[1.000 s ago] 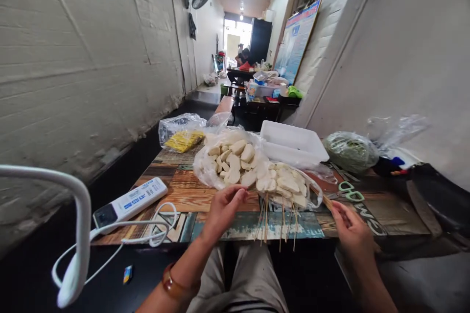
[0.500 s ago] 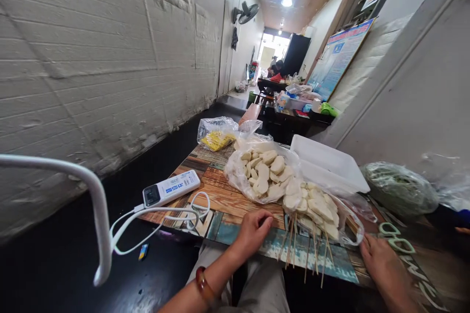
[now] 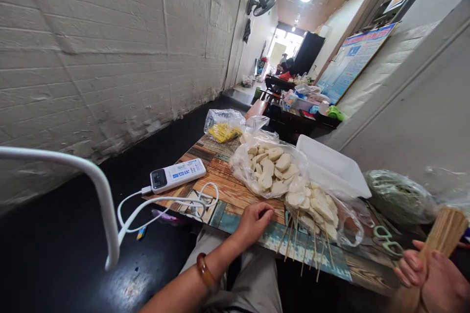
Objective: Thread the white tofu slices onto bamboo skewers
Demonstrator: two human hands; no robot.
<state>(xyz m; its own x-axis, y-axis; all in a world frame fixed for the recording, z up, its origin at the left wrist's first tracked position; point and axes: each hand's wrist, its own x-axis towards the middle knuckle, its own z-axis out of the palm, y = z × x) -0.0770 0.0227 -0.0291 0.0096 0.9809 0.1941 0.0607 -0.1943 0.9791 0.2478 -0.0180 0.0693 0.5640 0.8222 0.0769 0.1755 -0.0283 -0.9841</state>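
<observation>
My right hand (image 3: 429, 271), at the lower right, is wrapped round a thick bundle of bamboo skewers (image 3: 446, 230), which it holds upright. My left hand (image 3: 254, 224) rests at the table's front edge, its fingers curled in, with nothing seen in them. Just right of it, skewered pale slices (image 3: 319, 205) lie piled with their sticks (image 3: 295, 237) pointing over the edge. Behind them a clear plastic bag (image 3: 240, 166) holds many loose pale oval slices (image 3: 270, 168), of a food I cannot name for sure.
A white tray (image 3: 332, 161) stands behind the pile. Green-handled scissors (image 3: 387, 240) and a bag of greens (image 3: 400, 193) lie to the right. A power bank (image 3: 178, 175) with a white cable (image 3: 165, 200) lies left; a bag of yellow packets (image 3: 223, 129) is at the back.
My right hand has moved from the clear bag's right side farther right, and now grips the skewer bundle raised into view. My left hand stays nearly in place. The view has shifted slightly.
</observation>
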